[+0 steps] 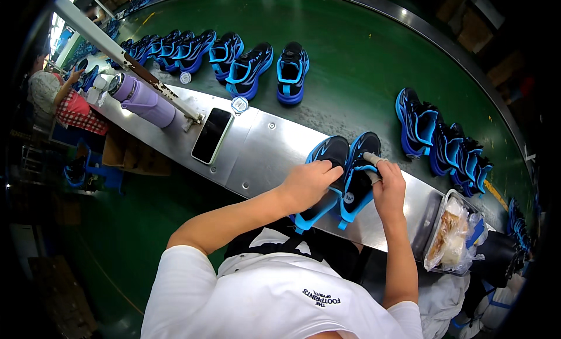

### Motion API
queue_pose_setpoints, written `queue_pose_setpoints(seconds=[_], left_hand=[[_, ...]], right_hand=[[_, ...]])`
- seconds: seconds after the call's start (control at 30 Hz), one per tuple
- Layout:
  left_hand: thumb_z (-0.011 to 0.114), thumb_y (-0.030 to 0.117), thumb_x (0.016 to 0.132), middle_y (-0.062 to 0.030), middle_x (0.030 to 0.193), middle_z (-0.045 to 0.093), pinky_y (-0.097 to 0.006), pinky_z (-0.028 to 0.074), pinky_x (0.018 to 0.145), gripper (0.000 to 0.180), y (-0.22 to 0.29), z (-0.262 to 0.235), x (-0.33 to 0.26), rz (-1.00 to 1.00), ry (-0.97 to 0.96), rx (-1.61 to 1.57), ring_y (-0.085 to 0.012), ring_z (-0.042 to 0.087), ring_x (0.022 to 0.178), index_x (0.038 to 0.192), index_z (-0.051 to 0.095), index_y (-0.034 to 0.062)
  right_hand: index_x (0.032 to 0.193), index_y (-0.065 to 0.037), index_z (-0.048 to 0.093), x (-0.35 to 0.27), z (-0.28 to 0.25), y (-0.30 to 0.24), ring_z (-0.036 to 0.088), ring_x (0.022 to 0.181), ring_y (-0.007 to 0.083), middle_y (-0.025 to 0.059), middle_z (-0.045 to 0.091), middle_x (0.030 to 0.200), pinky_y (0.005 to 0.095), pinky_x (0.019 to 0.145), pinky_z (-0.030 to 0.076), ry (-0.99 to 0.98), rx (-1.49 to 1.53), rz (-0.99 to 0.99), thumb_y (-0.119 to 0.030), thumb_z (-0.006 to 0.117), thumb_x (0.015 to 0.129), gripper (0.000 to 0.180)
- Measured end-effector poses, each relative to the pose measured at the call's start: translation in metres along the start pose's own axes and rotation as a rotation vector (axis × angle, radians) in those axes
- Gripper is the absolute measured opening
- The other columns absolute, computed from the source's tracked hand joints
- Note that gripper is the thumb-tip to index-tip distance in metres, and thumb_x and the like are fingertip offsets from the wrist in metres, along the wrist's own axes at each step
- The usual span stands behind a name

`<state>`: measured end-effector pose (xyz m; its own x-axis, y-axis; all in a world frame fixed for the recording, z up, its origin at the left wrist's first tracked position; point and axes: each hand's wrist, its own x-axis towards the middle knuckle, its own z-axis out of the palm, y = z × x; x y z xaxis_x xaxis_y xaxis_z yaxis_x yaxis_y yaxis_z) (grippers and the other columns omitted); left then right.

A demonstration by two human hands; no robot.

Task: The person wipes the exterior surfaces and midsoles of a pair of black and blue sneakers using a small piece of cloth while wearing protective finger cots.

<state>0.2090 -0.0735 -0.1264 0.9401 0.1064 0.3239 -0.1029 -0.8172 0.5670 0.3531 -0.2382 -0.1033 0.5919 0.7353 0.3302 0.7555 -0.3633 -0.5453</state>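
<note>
A pair of black sneakers with bright blue trim lies side by side on the metal ledge in front of me, toes pointing away and heel loops toward me. My left hand [312, 184] is closed, its fingers curled at the tongue and collar of the left sneaker [332, 147]. On the right sneaker [367, 143], my right hand [388, 184] pinches near the top of the tongue and laces. Pale covers wrap some right fingertips. A round white label shows inside the right sneaker. The exact grip of the left fingertips is hidden.
On the green belt [345, 64], a row of matching sneakers [251, 70] stretches left, and several more [418, 123] stand at right. A phone [213, 136], a purple bottle [146, 103], a metal post [140, 70] and a tray of plastic-wrapped stuff [453, 234] line the ledge. Another person [73, 105] works far left.
</note>
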Motion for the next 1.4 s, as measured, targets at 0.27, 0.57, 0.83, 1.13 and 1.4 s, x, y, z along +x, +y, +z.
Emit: queue_pose_setpoints(seconds=[0.27, 0.57, 0.83, 1.13, 1.4], left_hand=[[0.069, 0.008, 0.073, -0.0159, 0.098, 0.053, -0.042, 0.05, 0.07, 0.052, 0.02, -0.005, -0.005, -0.039, -0.083, 0.053, -0.0342, 0.057, 0.085, 0.123, 0.06, 0.018], [0.062, 0.007, 0.075, -0.0123, 0.092, 0.048, -0.037, 0.045, 0.066, 0.036, 0.034, 0.02, -0.007, -0.038, 0.068, 0.195, -0.0286, 0.053, 0.081, 0.11, 0.063, 0.0122], [0.071, 0.017, 0.067, -0.0197, 0.11, 0.049, -0.044, 0.038, 0.078, 0.056, 0.041, 0.014, -0.016, -0.159, -0.068, 0.115, -0.0347, 0.048, 0.097, 0.12, 0.056, 0.009], [0.069, 0.019, 0.068, -0.0172, 0.107, 0.05, -0.044, 0.04, 0.083, 0.042, 0.033, 0.009, -0.019, -0.053, -0.057, 0.052, -0.0342, 0.048, 0.098, 0.108, 0.065, 0.0074], [0.068, 0.02, 0.072, -0.0185, 0.111, 0.051, -0.039, 0.039, 0.085, 0.036, 0.036, 0.021, -0.018, 0.14, -0.187, 0.372, -0.0329, 0.047, 0.105, 0.105, 0.066, 0.0054]], right_hand=[[0.118, -0.014, 0.064, -0.007, -0.007, -0.021, 0.058, 0.096, 0.0369, 0.0178, 0.059, 0.106, 0.0436, 0.082, 0.049, -0.173, -0.089, 0.096, -0.009, 0.074, 0.075, 0.044], [0.111, -0.011, 0.067, -0.008, -0.006, -0.027, 0.061, 0.095, 0.0359, 0.0166, 0.06, 0.104, 0.0445, 0.08, 0.05, -0.154, 0.057, 0.278, -0.005, 0.073, 0.073, 0.038], [0.115, -0.01, 0.066, -0.044, -0.016, -0.019, 0.059, 0.106, 0.0363, 0.0184, 0.057, 0.116, 0.0391, 0.088, 0.051, -0.119, -0.102, 0.032, 0.012, 0.064, 0.067, 0.053], [0.107, -0.007, 0.067, -0.054, -0.015, -0.024, 0.056, 0.109, 0.0377, 0.0179, 0.056, 0.113, 0.0414, 0.09, 0.05, -0.131, -0.19, -0.053, 0.012, 0.066, 0.059, 0.052], [0.104, -0.003, 0.064, -0.056, 0.004, -0.018, 0.052, 0.112, 0.0393, 0.0189, 0.055, 0.119, 0.044, 0.092, 0.047, -0.231, -0.45, -0.237, -0.001, 0.067, 0.068, 0.037]])
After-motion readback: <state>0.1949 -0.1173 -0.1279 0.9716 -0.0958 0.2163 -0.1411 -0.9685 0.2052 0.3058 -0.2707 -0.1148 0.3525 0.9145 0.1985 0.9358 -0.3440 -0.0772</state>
